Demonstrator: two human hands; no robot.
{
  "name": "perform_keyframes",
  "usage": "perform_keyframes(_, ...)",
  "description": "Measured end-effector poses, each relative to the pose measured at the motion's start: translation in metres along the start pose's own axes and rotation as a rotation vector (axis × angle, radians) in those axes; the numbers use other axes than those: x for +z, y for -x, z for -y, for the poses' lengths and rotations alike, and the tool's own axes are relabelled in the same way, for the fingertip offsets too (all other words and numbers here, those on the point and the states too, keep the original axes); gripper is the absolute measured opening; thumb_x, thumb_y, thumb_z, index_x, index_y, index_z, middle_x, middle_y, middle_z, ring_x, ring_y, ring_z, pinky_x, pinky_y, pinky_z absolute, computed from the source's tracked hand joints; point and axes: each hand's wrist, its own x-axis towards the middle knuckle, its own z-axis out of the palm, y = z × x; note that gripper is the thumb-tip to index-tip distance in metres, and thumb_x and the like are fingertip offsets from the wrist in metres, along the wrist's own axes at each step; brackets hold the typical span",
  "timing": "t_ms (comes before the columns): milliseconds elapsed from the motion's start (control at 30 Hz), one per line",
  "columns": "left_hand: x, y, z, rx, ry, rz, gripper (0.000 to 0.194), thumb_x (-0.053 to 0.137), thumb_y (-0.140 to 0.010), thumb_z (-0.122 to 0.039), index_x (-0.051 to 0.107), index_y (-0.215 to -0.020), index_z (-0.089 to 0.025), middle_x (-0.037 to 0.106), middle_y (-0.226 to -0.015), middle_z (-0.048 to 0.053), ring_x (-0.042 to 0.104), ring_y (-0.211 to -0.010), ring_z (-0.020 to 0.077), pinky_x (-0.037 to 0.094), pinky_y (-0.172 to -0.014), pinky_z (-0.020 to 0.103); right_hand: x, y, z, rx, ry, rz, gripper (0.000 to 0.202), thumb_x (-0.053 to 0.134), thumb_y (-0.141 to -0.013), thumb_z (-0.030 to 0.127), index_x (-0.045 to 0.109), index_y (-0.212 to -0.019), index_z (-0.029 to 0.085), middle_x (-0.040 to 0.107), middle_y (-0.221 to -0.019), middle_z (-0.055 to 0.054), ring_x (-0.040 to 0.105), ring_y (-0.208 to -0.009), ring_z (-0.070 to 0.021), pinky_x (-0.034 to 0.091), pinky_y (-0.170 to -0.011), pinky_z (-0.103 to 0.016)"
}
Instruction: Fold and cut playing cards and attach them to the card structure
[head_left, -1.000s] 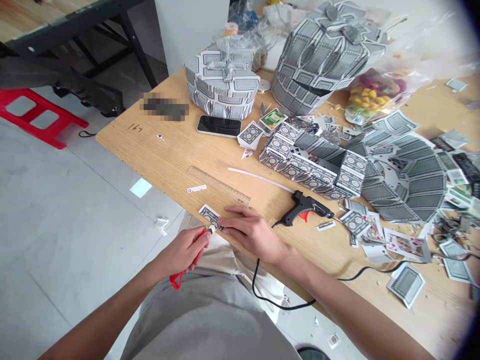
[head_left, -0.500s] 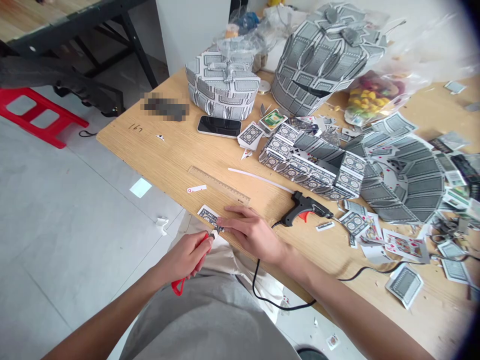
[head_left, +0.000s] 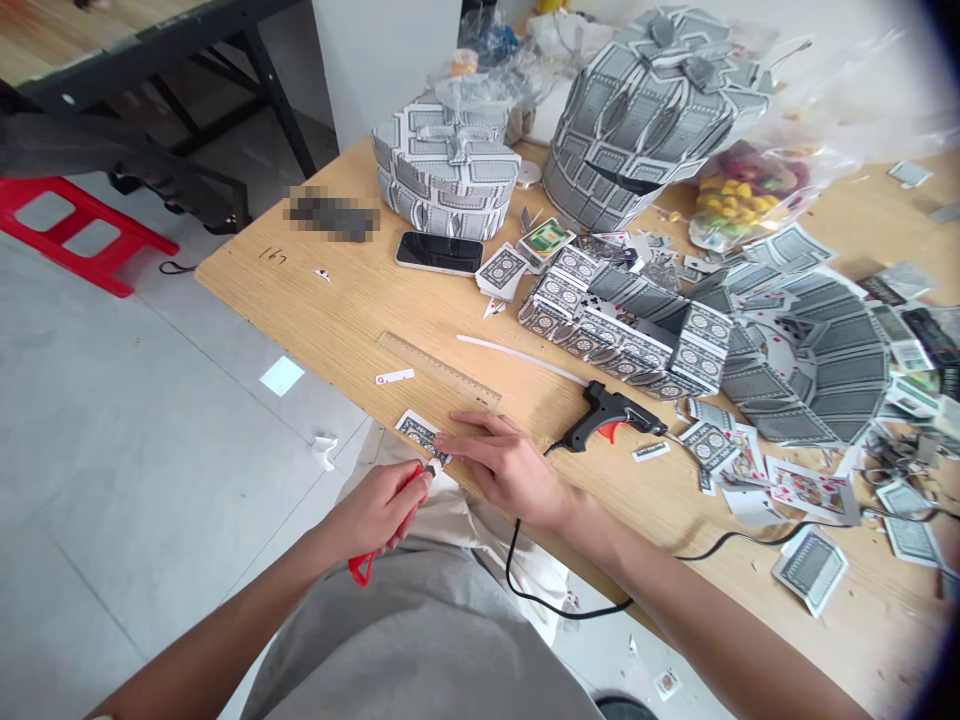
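Observation:
In my left hand (head_left: 386,510), closed fingers wrap the red handles of a pair of scissors (head_left: 364,568). Its metal end points up and right and meets the near edge of a playing card (head_left: 415,428). The card has a dark patterned back and lies at the table's front edge. My right hand (head_left: 510,465) holds the card's right end under its forefinger; its thumb is hidden. Beyond the hands lie a clear ruler (head_left: 442,370) and a narrow card strip (head_left: 394,377). A black glue gun (head_left: 611,415) rests to the right of my right hand.
Card-built pieces, namely a trough (head_left: 622,320), a round bowl (head_left: 832,370) and two lidded containers (head_left: 446,170), stand across the wooden table (head_left: 330,320). A phone (head_left: 439,253), a card stack (head_left: 501,270) and scraps lie around. The glue gun's black cord (head_left: 570,615) loops below the edge.
My left hand and the scissors have shifted slightly right and up against the card. My right hand stays in nearly the same place.

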Motion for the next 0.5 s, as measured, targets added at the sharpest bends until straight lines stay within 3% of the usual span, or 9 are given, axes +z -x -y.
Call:
perform_keyframes(167, 0.0009, 0.0020, -0.0010, -0.002, 0.002, 0.008, 0.048, 0.044, -0.109, -0.066, 0.049, -0.085, -0.025, 0.057, -0.057, -0.004, 0.049, -0.046, 0.0139, 0.041, -0.043, 0.023, 0.0002, 0.0015, -0.0001, 0.016, 0.007, 0.012, 0.051, 0.059, -0.101, 0.001, 0.077, -0.141, 0.027, 0.084, -0.129, -0.009, 0.069, -0.142, -0.0292, 0.064, -0.112, -0.049)
perform_keyframes(500, -0.0035, 0.0100, 0.0015, -0.040, -0.013, 0.083, 0.048, 0.046, -0.109, -0.065, 0.049, -0.084, -0.024, 0.057, -0.058, -0.004, 0.050, -0.048, 0.0132, 0.042, -0.045, 0.023, -0.0052, -0.0012, 0.0025, -0.020, -0.007, -0.026, 0.040, 0.059, -0.104, 0.006, 0.078, -0.134, 0.024, 0.086, -0.120, -0.008, 0.072, -0.137, -0.0295, 0.065, -0.110, -0.048)
